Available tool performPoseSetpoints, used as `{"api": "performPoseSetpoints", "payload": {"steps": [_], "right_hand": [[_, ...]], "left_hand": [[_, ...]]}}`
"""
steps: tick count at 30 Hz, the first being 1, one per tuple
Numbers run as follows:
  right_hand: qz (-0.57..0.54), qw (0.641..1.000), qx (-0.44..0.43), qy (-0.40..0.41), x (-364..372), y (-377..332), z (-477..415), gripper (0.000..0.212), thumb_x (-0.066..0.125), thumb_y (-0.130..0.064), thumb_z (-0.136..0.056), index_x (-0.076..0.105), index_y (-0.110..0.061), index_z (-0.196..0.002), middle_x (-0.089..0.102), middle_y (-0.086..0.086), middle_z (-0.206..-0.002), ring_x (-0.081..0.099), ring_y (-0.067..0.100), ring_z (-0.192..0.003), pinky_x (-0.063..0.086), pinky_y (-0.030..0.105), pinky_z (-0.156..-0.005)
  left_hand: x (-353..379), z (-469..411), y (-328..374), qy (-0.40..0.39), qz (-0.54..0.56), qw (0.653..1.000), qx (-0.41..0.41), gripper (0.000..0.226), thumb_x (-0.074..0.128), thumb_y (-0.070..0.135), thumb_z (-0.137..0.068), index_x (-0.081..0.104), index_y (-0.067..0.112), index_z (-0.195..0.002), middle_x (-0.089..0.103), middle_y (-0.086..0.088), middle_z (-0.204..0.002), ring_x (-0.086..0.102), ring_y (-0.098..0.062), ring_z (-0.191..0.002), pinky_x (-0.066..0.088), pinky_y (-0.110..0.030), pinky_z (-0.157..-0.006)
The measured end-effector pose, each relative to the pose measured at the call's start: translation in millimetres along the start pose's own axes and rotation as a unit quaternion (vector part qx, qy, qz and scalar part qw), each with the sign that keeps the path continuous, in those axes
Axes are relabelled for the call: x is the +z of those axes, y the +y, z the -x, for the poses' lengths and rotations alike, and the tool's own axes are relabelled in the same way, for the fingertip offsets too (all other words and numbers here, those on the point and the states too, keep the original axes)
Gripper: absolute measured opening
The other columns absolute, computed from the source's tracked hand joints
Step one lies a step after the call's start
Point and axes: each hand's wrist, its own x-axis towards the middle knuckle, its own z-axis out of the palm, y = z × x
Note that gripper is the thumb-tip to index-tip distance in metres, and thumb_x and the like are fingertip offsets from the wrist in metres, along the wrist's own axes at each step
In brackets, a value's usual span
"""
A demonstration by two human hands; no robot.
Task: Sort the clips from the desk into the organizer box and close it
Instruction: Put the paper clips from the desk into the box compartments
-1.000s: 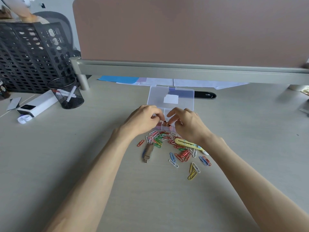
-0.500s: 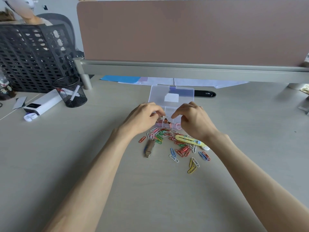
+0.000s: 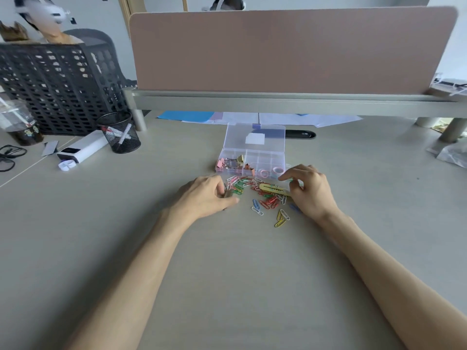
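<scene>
The clear organizer box (image 3: 274,160) stands on the desk with its lid (image 3: 255,137) raised. Pink and gold binder clips (image 3: 228,162) fill its left compartments. Coloured paper clips (image 3: 267,202) lie scattered in front of it, around a yellow utility knife (image 3: 273,189). My left hand (image 3: 204,195) is at the pile's left edge, fingers and thumb curled round a brownish clip (image 3: 227,194) that is mostly hidden. My right hand (image 3: 310,190) is at the pile's right end by the knife, finger and thumb pinching what looks like a green paper clip (image 3: 291,180).
A black mesh pen cup (image 3: 121,135), a white device (image 3: 80,150) and a black perforated rack (image 3: 58,87) stand at the left. Papers (image 3: 252,118) and a black pen-like item (image 3: 300,134) lie behind the box under the grey shelf (image 3: 278,103). A plastic bag (image 3: 449,152) sits far right.
Both hands have drawn back from over the box to the pile on the desk. The left went to the brownish clip, the right to the knife's right end. The box's compartments now show.
</scene>
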Motion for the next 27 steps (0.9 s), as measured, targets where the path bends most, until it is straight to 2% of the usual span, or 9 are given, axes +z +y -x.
{"api": "performPoseSetpoints", "payload": {"steps": [3, 7, 10, 12, 15, 18, 23, 25, 27], "right_hand": [[-0.008, 1.000, -0.013, -0.003, -0.5, -0.9, 9.6, 0.036, 0.045, -0.001, -0.074, 0.073, -0.018, -0.088, 0.070, -0.001, -0.097, 0.052, 0.021, -0.091, 0.038, 0.024, -0.075], [-0.021, 0.999, -0.039, 0.001, 2.6, -8.6, 14.0, 0.034, 0.046, -0.004, -0.072, 0.073, -0.018, -0.086, 0.070, -0.002, -0.095, 0.047, 0.015, -0.086, 0.041, 0.027, -0.076], [-0.030, 0.998, -0.047, 0.006, 5.4, -10.8, 13.5, 0.033, 0.050, 0.001, -0.073, 0.073, -0.018, -0.087, 0.070, -0.002, -0.097, 0.052, 0.018, -0.093, 0.040, 0.026, -0.079], [-0.048, 0.998, -0.037, -0.004, 6.8, -13.5, 9.8, 0.033, 0.050, 0.002, -0.075, 0.074, -0.018, -0.087, 0.070, -0.003, -0.098, 0.053, 0.018, -0.098, 0.040, 0.025, -0.082], [-0.072, 0.997, -0.024, -0.022, 8.5, -17.0, 0.8, 0.032, 0.049, -0.001, -0.080, 0.073, -0.019, -0.089, 0.070, -0.005, -0.098, 0.053, 0.016, -0.098, 0.038, 0.022, -0.081], [-0.058, 0.998, -0.024, -0.016, 11.2, -11.1, -7.5, 0.032, 0.049, -0.001, -0.080, 0.073, -0.019, -0.089, 0.070, -0.005, -0.097, 0.054, 0.017, -0.096, 0.041, 0.025, -0.080], [-0.027, 0.999, -0.019, 0.005, 19.2, -0.5, -17.1, 0.030, 0.049, -0.003, -0.079, 0.073, -0.021, -0.085, 0.071, -0.006, -0.093, 0.054, 0.021, -0.092, 0.048, 0.040, -0.082], [-0.021, 1.000, -0.021, 0.004, 22.1, -0.7, -19.9, 0.029, 0.047, -0.007, -0.079, 0.072, -0.022, -0.084, 0.071, -0.007, -0.092, 0.053, 0.021, -0.092, 0.048, 0.043, -0.083], [-0.014, 0.999, -0.031, 0.009, 24.1, 1.1, -20.2, 0.029, 0.047, -0.009, -0.079, 0.072, -0.021, -0.083, 0.070, -0.008, -0.091, 0.053, 0.020, -0.091, 0.048, 0.044, -0.082]], "left_hand": [[4.0, 7.5, 3.5, 0.022, 0.028, 0.999, 0.013, 0.028, 0.067, 0.049, -0.074, 0.058, 0.023, -0.079, 0.060, 0.011, -0.078, 0.056, -0.013, -0.075, 0.041, -0.027, -0.063], [8.5, 11.8, 6.2, 0.055, 0.045, 0.995, 0.063, 0.016, 0.066, 0.038, -0.080, 0.060, 0.022, -0.078, 0.058, 0.011, -0.083, 0.057, -0.012, -0.080, 0.043, -0.027, -0.066], [9.4, 11.8, 4.6, 0.085, 0.062, 0.991, 0.087, 0.015, 0.063, 0.037, -0.083, 0.057, 0.023, -0.080, 0.053, 0.014, -0.080, 0.053, -0.012, -0.082, 0.044, -0.030, -0.068], [6.3, 10.4, 4.7, 0.085, 0.085, 0.989, 0.086, 0.014, 0.060, 0.037, -0.086, 0.053, 0.024, -0.084, 0.056, 0.014, -0.075, 0.055, -0.014, -0.075, 0.045, -0.031, -0.067], [1.0, 3.0, 5.5, 0.072, 0.108, 0.986, 0.104, 0.012, 0.056, 0.037, -0.090, 0.051, 0.026, -0.088, 0.063, 0.013, -0.081, 0.057, -0.015, -0.073, 0.047, -0.032, -0.069], [-2.7, -13.9, 2.1, 0.074, 0.098, 0.985, 0.121, 0.011, 0.054, 0.036, -0.092, 0.052, 0.025, -0.092, 0.062, 0.011, -0.085, 0.054, -0.012, -0.073, 0.045, -0.031, -0.071], [-5.5, -68.0, -6.0, 0.079, 0.088, 0.983, 0.143, 0.015, 0.051, 0.023, -0.095, 0.061, 0.019, -0.105, 0.062, 0.008, -0.096, 0.053, -0.015, -0.096, 0.043, -0.032, -0.082], [-5.2, -90.4, -6.4, 0.076, 0.091, 0.985, 0.129, 0.017, 0.049, 0.020, -0.096, 0.063, 0.017, -0.105, 0.063, 0.007, -0.094, 0.055, -0.017, -0.092, 0.044, -0.031, -0.080], [-5.8, -106.5, -2.7, 0.066, 0.143, 0.984, 0.086, 0.019, 0.045, 0.018, -0.097, 0.063, 0.015, -0.103, 0.065, 0.006, -0.093, 0.056, -0.013, -0.074, 0.044, -0.024, -0.068]]}}
